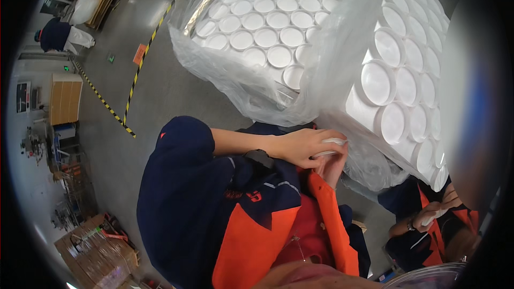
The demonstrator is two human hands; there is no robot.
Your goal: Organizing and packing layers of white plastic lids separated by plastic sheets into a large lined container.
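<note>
My left hand [301,146] reaches across from the left, its fingers curled around a small white round piece [334,142]. Just below, my right hand [333,168] comes up against the same piece, its fingers partly covered by the left ones. Both hands meet close to my chest. Beyond them stand rows of white round cups or lids [265,37], packed side by side on a block wrapped in clear plastic film [214,72]. A second block of the same white round pieces [390,124] stands to the right, its film hanging beside my hands.
At the lower right a co-worker's hands [428,215] hold something white. Yellow-black tape [140,64] marks the grey floor at the left. A person [56,35] bends at the far left, near a brown cabinet [65,99]. A wrapped carton pallet [96,251] stands at lower left.
</note>
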